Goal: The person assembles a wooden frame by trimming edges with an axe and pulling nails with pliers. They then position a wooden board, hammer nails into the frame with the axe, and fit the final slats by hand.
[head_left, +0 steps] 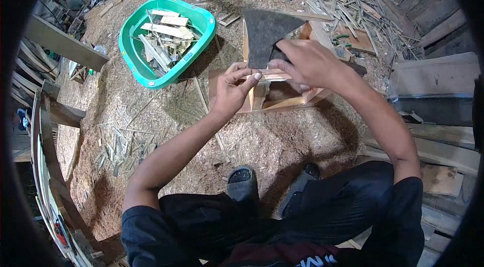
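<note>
In my right hand (305, 63) is a dark, broad axe-like blade (269, 30), gripped close to its head, with its lower edge near a thin wooden strip (275, 74). My left hand (237, 85) pinches the left end of that strip between thumb and fingers, just beside the blade's lower tip. Beneath both hands stands a small wooden frame (282, 103) with upright and crossing pieces, resting on a brown board (307, 102). The right hand's fingers partly hide the blade's grip.
A green basin (130, 55) holding wood scraps stands at the upper left. Pliers with green handles (343, 37) lie at the upper right near scattered wood sticks (348, 10). Planks (438, 153) line the right side. Sawdust covers the ground around my sandals (243, 184).
</note>
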Tool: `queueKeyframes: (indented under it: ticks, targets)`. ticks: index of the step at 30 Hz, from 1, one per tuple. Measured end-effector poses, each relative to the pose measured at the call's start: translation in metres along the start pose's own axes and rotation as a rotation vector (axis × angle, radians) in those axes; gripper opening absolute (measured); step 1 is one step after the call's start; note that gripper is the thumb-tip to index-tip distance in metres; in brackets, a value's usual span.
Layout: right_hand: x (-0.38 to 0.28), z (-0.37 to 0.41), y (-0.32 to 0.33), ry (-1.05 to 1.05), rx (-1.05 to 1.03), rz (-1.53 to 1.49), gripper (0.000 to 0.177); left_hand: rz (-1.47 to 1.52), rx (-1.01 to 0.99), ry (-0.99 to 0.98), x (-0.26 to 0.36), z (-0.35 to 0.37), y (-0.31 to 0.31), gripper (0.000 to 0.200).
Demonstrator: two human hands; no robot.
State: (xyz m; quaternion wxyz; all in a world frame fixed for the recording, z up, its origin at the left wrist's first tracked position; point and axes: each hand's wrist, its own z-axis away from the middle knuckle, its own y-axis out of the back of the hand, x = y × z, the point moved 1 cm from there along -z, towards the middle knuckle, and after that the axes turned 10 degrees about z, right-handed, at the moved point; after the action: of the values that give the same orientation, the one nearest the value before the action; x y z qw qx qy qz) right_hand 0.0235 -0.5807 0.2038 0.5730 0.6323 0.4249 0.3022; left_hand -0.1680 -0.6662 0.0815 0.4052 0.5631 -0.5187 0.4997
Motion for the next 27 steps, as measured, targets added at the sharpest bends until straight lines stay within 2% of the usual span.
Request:
queueKeyframes:
  ticks: [3, 7, 10, 13, 17, 20, 23, 26, 27]
  targets:
    - [-0.001, 0.001, -0.002, 0.008, -0.035, -0.009, 0.038, 0.021, -0.001, -0.005, 0.000, 0.000, -0.001, 0.018]
    - [0.007, -0.001, -0.003, -0.018, 0.036, 0.024, 0.036, 0.039, -0.002, -0.035, -0.007, -0.001, 0.001, 0.019]
    - [-0.004, 0.001, 0.000, -0.069, -0.087, -0.021, 0.037, 0.058, -0.010, 0.002, -0.006, -0.001, 0.002, 0.019]
    - [0.001, 0.000, -0.013, 0.065, 0.100, 0.014, 0.039, 0.029, -0.014, 0.027, -0.004, 0.001, 0.001, 0.016]
    - [0.004, -0.001, 0.002, -0.062, 0.161, -0.036, 0.038, 0.094, 0.022, 0.023, -0.005, -0.001, 0.000, 0.017]
    - [0.010, 0.000, 0.001, -0.194, 0.102, -0.267, 0.037, 0.037, 0.021, 0.032, -0.007, -0.003, 0.002, 0.017]
    - [0.011, 0.006, -0.016, -0.485, -0.009, -0.734, 0.034, -0.067, -0.008, 0.056, -0.004, -0.006, 0.005, 0.017]
    - [0.014, 0.014, -0.039, -0.620, 0.004, -1.088, 0.031, -0.033, -0.006, 0.050, -0.002, -0.005, 0.003, 0.017]
    - [0.015, 0.014, -0.045, -0.646, 0.014, -1.073, 0.030, -0.051, -0.011, 0.040, -0.001, -0.005, 0.004, 0.017]
